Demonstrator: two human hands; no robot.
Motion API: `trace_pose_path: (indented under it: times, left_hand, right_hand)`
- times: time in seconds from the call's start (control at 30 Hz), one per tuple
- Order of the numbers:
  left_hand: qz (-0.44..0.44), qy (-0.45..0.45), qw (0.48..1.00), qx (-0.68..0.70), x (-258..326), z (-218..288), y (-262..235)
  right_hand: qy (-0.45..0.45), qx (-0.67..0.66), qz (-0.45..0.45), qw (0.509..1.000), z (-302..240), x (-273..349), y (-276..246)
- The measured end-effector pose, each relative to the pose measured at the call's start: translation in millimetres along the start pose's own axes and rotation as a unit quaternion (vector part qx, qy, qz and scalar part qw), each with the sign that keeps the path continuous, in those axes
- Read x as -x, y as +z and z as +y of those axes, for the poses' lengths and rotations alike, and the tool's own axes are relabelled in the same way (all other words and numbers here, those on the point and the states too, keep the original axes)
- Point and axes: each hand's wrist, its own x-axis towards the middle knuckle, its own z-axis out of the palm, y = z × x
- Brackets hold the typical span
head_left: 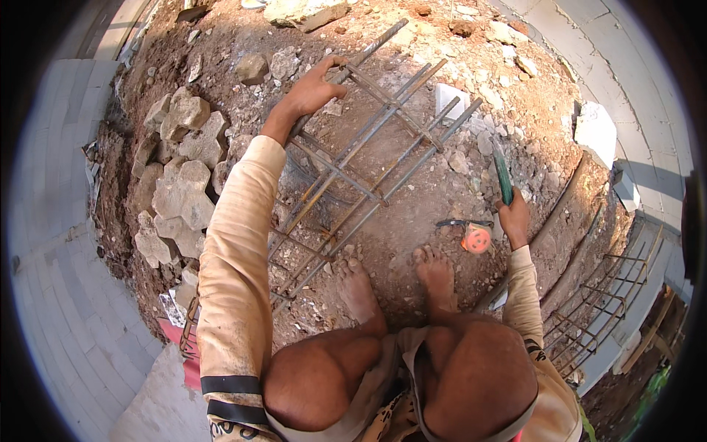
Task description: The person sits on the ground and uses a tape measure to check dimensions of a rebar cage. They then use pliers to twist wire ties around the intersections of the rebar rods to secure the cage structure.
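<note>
At the near side, the bare left foot (359, 292) and right foot (436, 278) are planted on rubble-strewn soil, the left toes just beside the near bars of a rebar frame (385, 202). Because those bars could swing or roll, the toes are best drawn clear before any load is put on the steel. Near and to the right, a second rebar cage (605, 293) is seen lying apart.

A little farther, an orange round object (476, 239) with a dark strap is left on the ground right of the frame; it is best avoided when footing is changed.

To its right, a green-handled tool (503, 179) is held in the right hand (515, 217), the fingers closed around the handle. What its far end is cannot be told. A firm grip and a path free of stones are called for.

The frame is slanted from near left to far right across the middle, beside a stone heap (184, 191) on the left. At its far left side, the thick bar (379, 43) is gripped by the left hand (315, 92), fingers curled over it and the thumb lower. Steadiness is best gained by pressing evenly there, with fingertips held away from the crossings, where pinching is likely.
</note>
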Motion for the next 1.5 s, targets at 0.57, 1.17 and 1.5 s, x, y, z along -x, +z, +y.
trace_pose_path:
  times: [0.57,1.17,1.5]
  left_hand:
    - [0.066,0.034,0.995,0.066,40,41,-5]
    - [0.023,0.028,0.999,0.039,-1,-14,-3]
    - [0.003,-0.053,0.988,0.146,-8,-42,6]
  right_hand:
    - [-0.294,-0.494,-0.221,0.788,-214,52,-88]
    - [-0.329,-0.289,-0.229,0.869,-194,83,4]
    - [-0.255,-0.372,-0.233,0.861,-189,117,29]
